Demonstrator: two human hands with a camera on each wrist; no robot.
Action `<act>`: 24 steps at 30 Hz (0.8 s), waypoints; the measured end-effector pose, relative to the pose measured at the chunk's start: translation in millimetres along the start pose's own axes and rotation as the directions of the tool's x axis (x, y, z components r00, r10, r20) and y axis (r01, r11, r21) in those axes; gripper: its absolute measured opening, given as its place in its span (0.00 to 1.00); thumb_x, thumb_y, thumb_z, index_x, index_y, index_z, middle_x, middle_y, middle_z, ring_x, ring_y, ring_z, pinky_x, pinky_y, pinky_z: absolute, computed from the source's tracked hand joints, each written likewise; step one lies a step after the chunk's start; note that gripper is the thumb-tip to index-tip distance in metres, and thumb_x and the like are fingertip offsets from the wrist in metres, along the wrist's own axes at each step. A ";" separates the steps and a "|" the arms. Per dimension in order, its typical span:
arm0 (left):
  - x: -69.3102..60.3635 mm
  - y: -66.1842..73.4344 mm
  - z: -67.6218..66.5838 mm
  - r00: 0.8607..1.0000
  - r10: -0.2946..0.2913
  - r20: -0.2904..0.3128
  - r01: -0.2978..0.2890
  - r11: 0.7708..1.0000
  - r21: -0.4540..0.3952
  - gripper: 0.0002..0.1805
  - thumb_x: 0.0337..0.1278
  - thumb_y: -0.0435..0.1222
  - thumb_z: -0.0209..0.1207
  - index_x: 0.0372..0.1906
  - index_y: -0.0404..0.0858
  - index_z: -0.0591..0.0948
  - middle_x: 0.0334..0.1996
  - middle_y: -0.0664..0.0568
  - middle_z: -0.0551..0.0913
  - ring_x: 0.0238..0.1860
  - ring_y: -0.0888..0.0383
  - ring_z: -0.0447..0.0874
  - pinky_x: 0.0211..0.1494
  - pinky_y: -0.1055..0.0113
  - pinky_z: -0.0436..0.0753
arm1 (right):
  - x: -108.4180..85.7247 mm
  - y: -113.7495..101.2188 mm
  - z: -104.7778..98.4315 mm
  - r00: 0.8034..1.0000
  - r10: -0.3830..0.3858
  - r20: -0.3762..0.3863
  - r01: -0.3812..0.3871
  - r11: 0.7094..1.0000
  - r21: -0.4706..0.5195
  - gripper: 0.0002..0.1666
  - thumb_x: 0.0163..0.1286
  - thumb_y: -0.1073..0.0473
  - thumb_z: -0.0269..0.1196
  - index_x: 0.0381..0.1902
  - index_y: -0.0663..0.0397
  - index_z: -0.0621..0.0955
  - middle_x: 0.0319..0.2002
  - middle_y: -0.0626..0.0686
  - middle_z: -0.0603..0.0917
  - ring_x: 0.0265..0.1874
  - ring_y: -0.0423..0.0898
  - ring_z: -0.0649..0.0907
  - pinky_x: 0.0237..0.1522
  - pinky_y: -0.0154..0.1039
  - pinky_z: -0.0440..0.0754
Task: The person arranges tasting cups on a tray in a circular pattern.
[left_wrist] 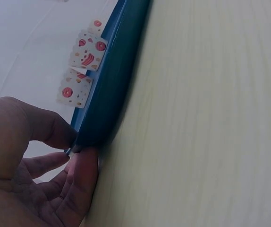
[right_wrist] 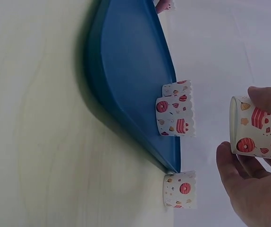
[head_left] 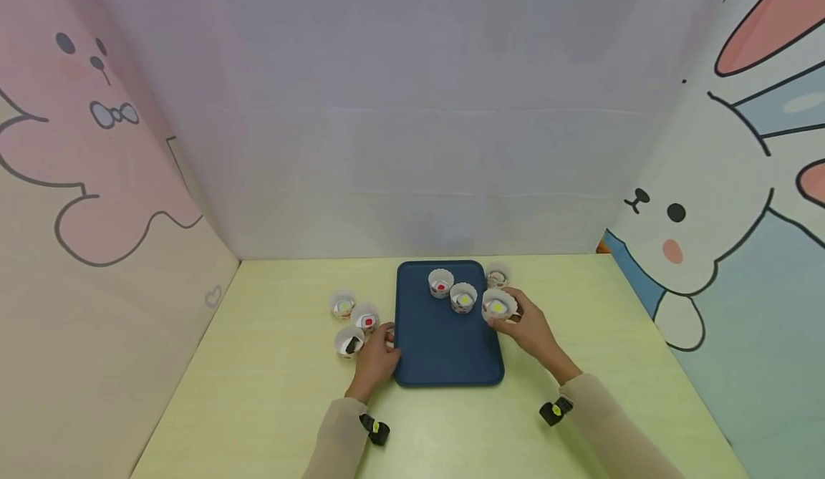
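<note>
My left hand (head_left: 377, 359) pinches the left rim of the blue tray (head_left: 445, 354); in the left wrist view the thumb and fingers (left_wrist: 85, 172) meet at the tray's edge. Gripped in my right hand (head_left: 531, 328) is a white paper baking cup (head_left: 493, 314) with red cake prints and something yellow inside, raised above the tray's right edge. Two similar cups stand on the tray's far half: one cup (head_left: 441, 293) with a red piece, another cup (head_left: 463, 307) with a yellow piece. In the right wrist view the held cup (right_wrist: 258, 127) is clear of the tray.
Left of the tray three cups stand close together: one cup (head_left: 342, 313) with a yellow piece, one cup (head_left: 367, 326) with red, one cup (head_left: 344, 354) with black. Another cup (head_left: 498, 273) stands beyond the tray's right edge. A white back wall (head_left: 412, 142) borders the table (head_left: 271, 393).
</note>
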State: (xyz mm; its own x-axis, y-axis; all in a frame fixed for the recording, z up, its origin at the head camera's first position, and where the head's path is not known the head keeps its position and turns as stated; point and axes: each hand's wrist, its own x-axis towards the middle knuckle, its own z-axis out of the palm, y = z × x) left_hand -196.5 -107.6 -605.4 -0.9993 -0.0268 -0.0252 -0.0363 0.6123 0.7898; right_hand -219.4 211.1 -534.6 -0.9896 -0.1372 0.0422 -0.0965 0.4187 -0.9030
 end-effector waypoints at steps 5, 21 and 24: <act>-0.1 -1.4 -0.2 1.000 0.004 0.000 -0.004 1.000 0.001 0.30 0.50 0.32 0.58 0.64 0.38 0.74 0.41 0.51 0.79 0.36 0.60 0.82 0.38 0.62 0.78 | 2.9 6.6 8.5 1.000 0.019 0.004 -0.018 1.000 -0.021 0.40 0.60 0.60 0.70 0.68 0.55 0.67 0.59 0.65 0.76 0.57 0.61 0.81 0.51 0.46 0.84; 0.2 -1.1 -0.3 1.000 0.001 0.001 -0.001 1.000 -0.005 0.30 0.51 0.32 0.59 0.64 0.38 0.74 0.42 0.51 0.80 0.36 0.60 0.81 0.39 0.62 0.78 | 6.1 13.2 31.6 0.999 0.034 0.005 -0.034 0.996 -0.082 0.38 0.57 0.59 0.72 0.65 0.54 0.71 0.56 0.63 0.79 0.51 0.56 0.83 0.48 0.44 0.83; 0.0 -0.5 -0.3 1.000 -0.001 -0.001 0.001 1.000 -0.005 0.30 0.51 0.32 0.59 0.64 0.38 0.74 0.41 0.51 0.79 0.36 0.60 0.81 0.39 0.62 0.78 | 7.2 16.0 34.8 1.000 0.019 0.003 -0.018 0.995 -0.099 0.38 0.56 0.59 0.72 0.64 0.54 0.71 0.54 0.63 0.80 0.46 0.53 0.83 0.44 0.40 0.82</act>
State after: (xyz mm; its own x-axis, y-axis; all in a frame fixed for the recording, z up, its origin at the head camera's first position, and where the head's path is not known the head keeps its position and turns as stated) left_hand -196.5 -108.2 -605.7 -0.9993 -0.0284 -0.0254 -0.0374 0.6082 0.7929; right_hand -224.3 185.6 -563.7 -0.9909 -0.1322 0.0242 -0.0886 0.5078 -0.8569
